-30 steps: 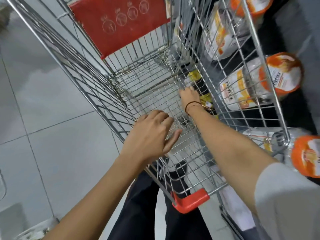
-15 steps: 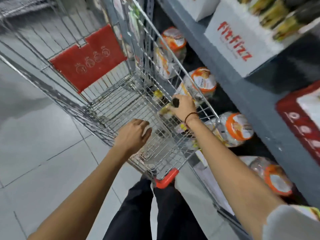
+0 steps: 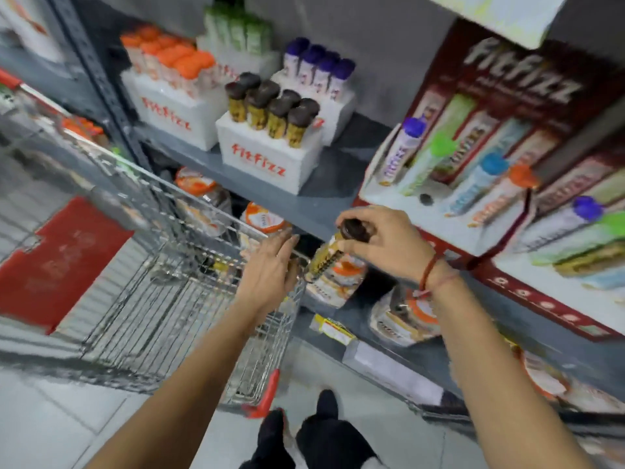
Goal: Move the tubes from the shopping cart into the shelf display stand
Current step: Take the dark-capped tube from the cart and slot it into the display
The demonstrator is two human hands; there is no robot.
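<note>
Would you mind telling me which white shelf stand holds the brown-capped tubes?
The front stand, nearest the cart; the others hold orange, green or purple caps.

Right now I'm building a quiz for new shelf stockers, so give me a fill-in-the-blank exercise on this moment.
1. The right hand holds a tube whose cap is dark ____.
2. The left hand rests on the rim of the shopping ____.
3. The white display stand nearest the hands holds tubes with ____ caps.
4. The red lettering on that stand reads ____.

Missing words: brown; cart; brown; FitFizz
</note>
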